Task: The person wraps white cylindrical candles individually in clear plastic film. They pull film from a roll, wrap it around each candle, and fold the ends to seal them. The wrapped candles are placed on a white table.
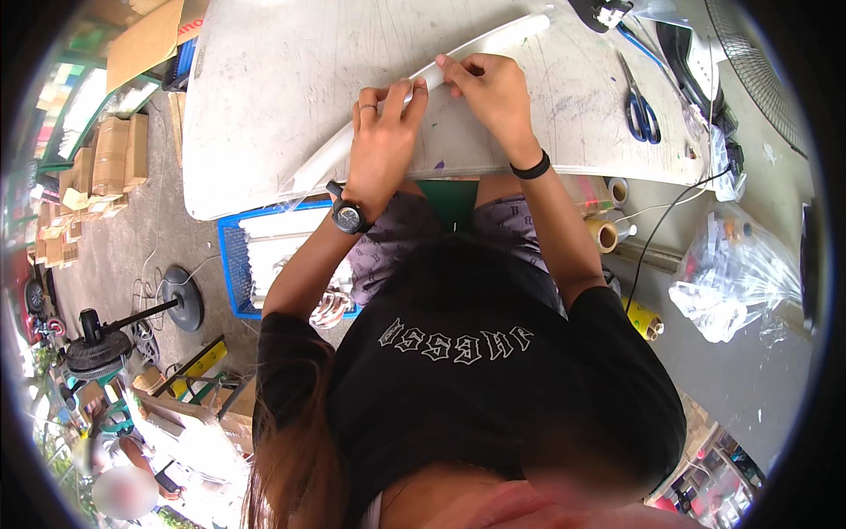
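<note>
A long, slim white roll, apparently sleeved in clear plastic film, lies diagonally across the white tabletop. My left hand holds it near the middle, its fingertips pressed on the upper surface; a ring and a black wristwatch are on this hand and wrist. Just to the right, my right hand pinches at the roll's upper edge with thumb and finger. What exactly is between those fingertips is too small to tell. Loose film hangs past the roll's lower left end, over the table's front edge.
Blue-handled scissors lie on the table at right, near a caged fan. Below the front edge stands a blue plastic basket of white pieces. Tape rolls and a clear plastic bag sit at right. Another person is at lower left.
</note>
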`<move>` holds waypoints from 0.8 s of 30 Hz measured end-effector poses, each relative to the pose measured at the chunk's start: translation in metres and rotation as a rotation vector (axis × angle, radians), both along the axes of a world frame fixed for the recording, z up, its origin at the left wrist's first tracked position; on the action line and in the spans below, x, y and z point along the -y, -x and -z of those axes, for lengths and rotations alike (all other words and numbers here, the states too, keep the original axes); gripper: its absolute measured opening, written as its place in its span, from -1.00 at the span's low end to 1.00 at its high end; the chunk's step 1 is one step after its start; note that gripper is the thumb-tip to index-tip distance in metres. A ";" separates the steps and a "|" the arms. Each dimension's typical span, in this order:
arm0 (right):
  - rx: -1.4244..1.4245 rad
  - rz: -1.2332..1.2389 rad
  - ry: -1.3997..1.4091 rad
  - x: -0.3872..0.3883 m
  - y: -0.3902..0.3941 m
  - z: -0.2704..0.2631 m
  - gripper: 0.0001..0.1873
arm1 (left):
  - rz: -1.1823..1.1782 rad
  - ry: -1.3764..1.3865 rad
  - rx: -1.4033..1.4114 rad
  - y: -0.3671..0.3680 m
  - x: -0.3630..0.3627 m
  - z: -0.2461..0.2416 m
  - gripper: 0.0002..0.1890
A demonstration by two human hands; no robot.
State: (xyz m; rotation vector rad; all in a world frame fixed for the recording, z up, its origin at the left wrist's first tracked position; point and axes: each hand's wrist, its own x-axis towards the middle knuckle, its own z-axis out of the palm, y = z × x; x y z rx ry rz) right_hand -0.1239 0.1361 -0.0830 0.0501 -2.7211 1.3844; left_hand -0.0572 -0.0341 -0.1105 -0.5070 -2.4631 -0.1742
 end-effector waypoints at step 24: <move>-0.879 -0.492 -0.466 -0.016 0.011 -0.031 -0.67 | 0.105 0.023 -0.158 0.014 0.045 -0.047 -0.71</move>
